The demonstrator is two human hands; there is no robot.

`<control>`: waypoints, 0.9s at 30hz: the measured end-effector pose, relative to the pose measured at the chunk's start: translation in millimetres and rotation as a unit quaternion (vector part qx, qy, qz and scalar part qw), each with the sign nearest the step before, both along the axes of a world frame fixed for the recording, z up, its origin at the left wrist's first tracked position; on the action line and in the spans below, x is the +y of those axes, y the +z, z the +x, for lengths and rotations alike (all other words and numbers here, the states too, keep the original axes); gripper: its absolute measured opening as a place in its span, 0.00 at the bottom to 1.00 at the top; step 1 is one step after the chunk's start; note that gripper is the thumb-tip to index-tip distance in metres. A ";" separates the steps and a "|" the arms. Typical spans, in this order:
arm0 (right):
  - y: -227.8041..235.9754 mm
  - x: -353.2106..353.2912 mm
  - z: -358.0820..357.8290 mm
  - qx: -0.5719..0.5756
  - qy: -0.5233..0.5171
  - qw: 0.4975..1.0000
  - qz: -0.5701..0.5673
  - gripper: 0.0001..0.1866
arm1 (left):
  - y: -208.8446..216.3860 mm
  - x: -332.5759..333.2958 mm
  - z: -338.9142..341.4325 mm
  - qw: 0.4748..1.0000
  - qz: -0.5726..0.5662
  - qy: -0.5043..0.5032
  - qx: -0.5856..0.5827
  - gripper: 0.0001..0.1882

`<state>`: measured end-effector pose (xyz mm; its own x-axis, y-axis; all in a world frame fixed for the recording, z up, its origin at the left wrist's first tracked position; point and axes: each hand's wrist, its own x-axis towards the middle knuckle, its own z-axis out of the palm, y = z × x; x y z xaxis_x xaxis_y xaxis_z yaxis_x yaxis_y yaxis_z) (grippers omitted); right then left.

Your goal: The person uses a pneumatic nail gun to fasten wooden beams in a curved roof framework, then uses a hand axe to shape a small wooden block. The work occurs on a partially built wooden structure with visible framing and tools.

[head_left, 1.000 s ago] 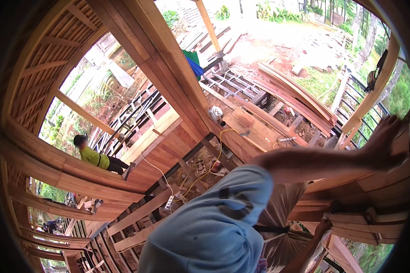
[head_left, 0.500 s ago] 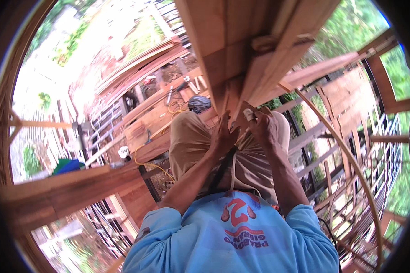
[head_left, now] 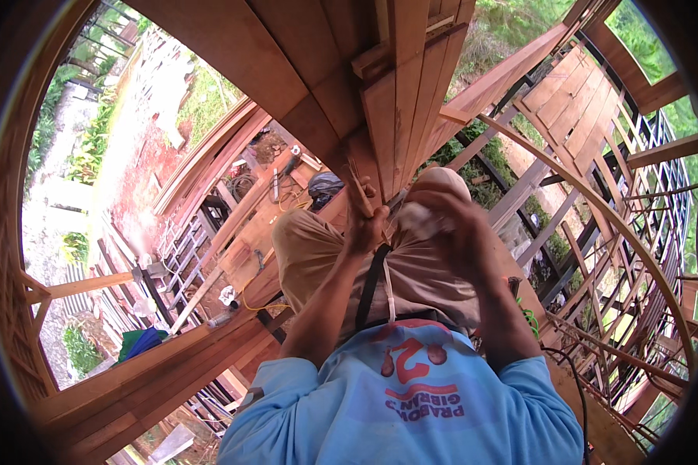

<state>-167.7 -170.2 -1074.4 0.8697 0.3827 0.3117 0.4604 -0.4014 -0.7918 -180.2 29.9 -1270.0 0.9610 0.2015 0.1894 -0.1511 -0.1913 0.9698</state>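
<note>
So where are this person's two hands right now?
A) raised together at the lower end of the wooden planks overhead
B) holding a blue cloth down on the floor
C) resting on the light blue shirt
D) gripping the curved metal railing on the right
A: the left hand and right hand meet at the lower end of the wooden planks, above the light blue shirt.
</note>
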 end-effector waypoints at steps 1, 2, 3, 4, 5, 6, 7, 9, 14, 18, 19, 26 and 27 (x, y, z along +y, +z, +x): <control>0.3 -15.6 -3.2 0.044 -0.036 0.998 0.023 0.17 | 8.3 8.3 -3.7 0.999 -0.019 -0.011 -0.034 0.34; -10.4 -37.8 -0.5 0.011 -0.074 0.997 0.003 0.15 | 16.0 12.6 -5.7 0.999 -0.040 0.005 -0.022 0.33; -20.1 -64.4 0.8 0.006 -0.112 0.993 -0.036 0.14 | 20.6 12.9 -4.6 0.998 -0.063 0.014 -0.008 0.32; -37.3 -91.3 -2.2 0.023 -0.165 0.985 -0.038 0.14 | 24.7 11.5 -4.0 0.996 -0.087 0.022 0.008 0.31; -41.0 -115.4 -6.4 0.046 -0.204 0.977 -0.043 0.13 | 28.9 12.6 0.8 0.993 -0.115 0.018 -0.008 0.28; -49.3 -140.7 -14.6 0.047 -0.249 0.966 -0.055 0.12 | 34.6 11.1 6.0 0.991 -0.129 0.011 -0.020 0.27; -65.8 -176.9 -24.7 -0.002 -0.293 0.949 -0.113 0.12 | 42.1 7.2 10.0 0.989 -0.146 0.002 -0.030 0.26; -108.6 -242.7 -56.0 0.112 -0.440 0.891 0.028 0.11 | 44.5 3.0 14.6 0.990 -0.118 0.007 -0.077 0.21; -195.5 -407.9 -198.4 0.112 -0.665 0.738 -0.027 0.13 | 15.7 52.2 10.2 0.987 -0.117 0.041 -0.097 0.19; -160.5 -358.0 -273.1 0.279 -0.750 0.599 0.019 0.12 | 31.4 94.2 31.7 0.981 -0.165 0.023 -0.099 0.18; -166.2 -345.3 -296.5 0.278 -0.732 0.620 -0.040 0.13 | 56.7 76.3 36.6 0.977 -0.189 0.012 -0.099 0.20; -217.8 -252.3 -336.0 0.341 -0.627 0.700 -0.025 0.16 | 164.4 76.4 20.4 0.968 -0.220 -0.021 -0.116 0.31; -215.8 -234.0 -345.7 0.359 -0.634 0.685 -0.001 0.17 | 169.1 77.3 32.7 0.967 -0.228 -0.054 -0.105 0.31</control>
